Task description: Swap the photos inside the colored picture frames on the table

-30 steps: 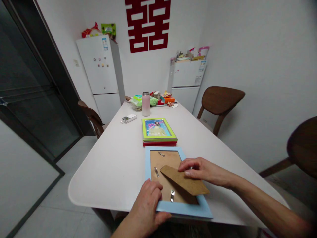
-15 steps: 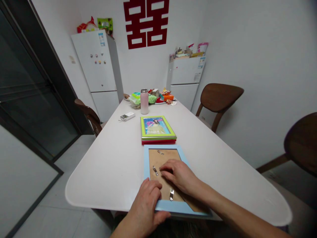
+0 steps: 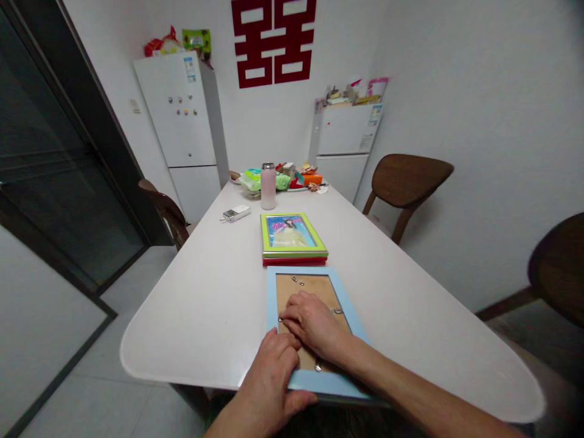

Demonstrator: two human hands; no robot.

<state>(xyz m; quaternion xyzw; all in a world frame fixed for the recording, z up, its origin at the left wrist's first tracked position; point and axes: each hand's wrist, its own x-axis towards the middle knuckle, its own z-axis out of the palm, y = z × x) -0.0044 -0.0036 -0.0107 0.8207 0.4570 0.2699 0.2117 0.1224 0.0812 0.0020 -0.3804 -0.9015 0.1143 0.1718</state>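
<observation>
Nearly hiding the backing [image 3: 287, 286] of the blue photo frame [image 3: 329, 383], the right hand [image 3: 312, 323] rests, fingers [image 3: 292, 316] together, apparently pressing

The left hand [image 3: 269, 365] is curling its fingers at 6 o'clock, while the right hand [image 3: 312, 325] is pressing palm-down, fingers pointing toward 9 o'clock, forearm [image 3: 401, 389] stretching toward 4 o'clock.

Under the right hand [image 3: 312, 322]: matt brown fibreboard backing [image 3: 310, 286], rough-grained, with small bright metal turn clips [image 3: 297, 281]. In the left hand [image 3: 269, 371]: smooth, satin light-blue frame [image 3: 319, 383], plastic or painted wood, not distinguishable. Beyond the grip: glossy white tabletop [image 3: 196, 316].
</observation>
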